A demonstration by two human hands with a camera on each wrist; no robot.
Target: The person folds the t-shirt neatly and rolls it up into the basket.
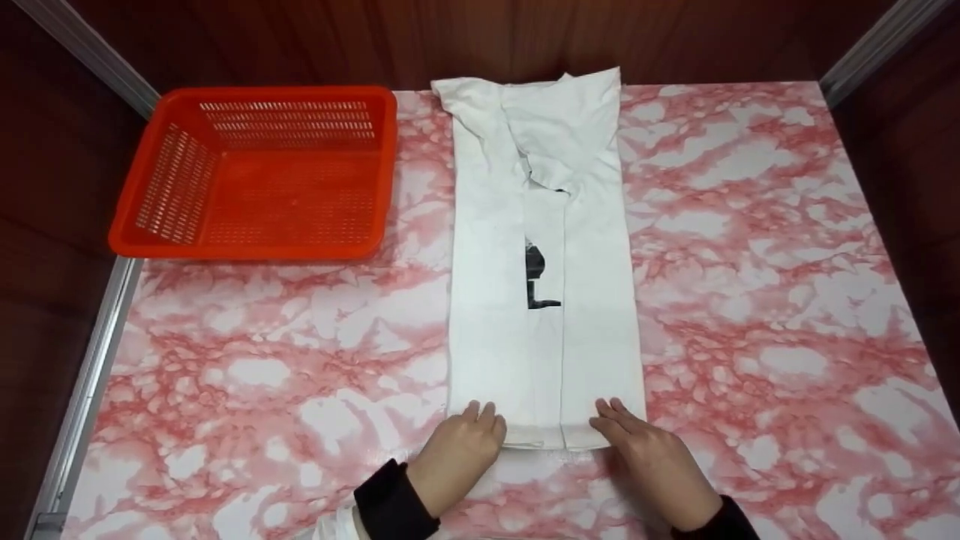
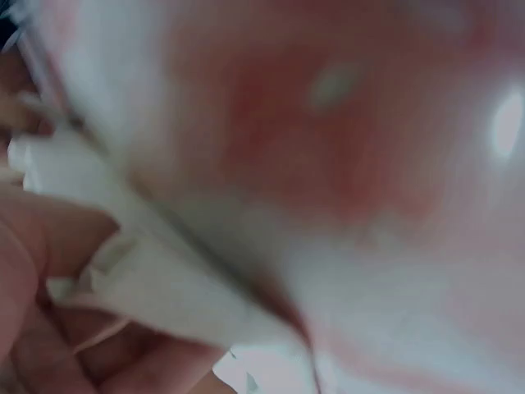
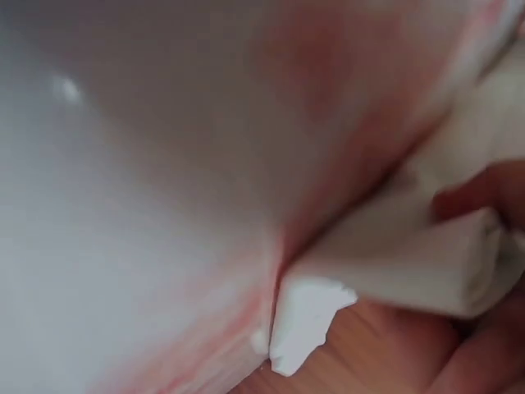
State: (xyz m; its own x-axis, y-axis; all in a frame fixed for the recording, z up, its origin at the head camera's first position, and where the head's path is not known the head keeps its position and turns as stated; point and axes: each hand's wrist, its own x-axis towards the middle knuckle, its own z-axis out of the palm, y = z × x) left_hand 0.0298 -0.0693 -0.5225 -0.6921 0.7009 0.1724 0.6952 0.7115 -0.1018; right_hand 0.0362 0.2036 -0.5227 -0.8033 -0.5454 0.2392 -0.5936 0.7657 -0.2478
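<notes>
A white shirt lies lengthwise on the table, its two sides folded in towards the middle. Part of a black print shows in the gap between the folded sides. At the near left corner my left hand pinches the hem, and in the left wrist view the cloth is held between thumb and fingers. My right hand grips the near right corner, where the right wrist view shows a rolled edge of cloth between the fingers. The far end of the shirt is bunched and creased.
A red plastic basket with slotted sides stands at the back left of the table. The table has a red and white marbled top. Dark wood panels rise behind and at both sides, with metal strips along the corners.
</notes>
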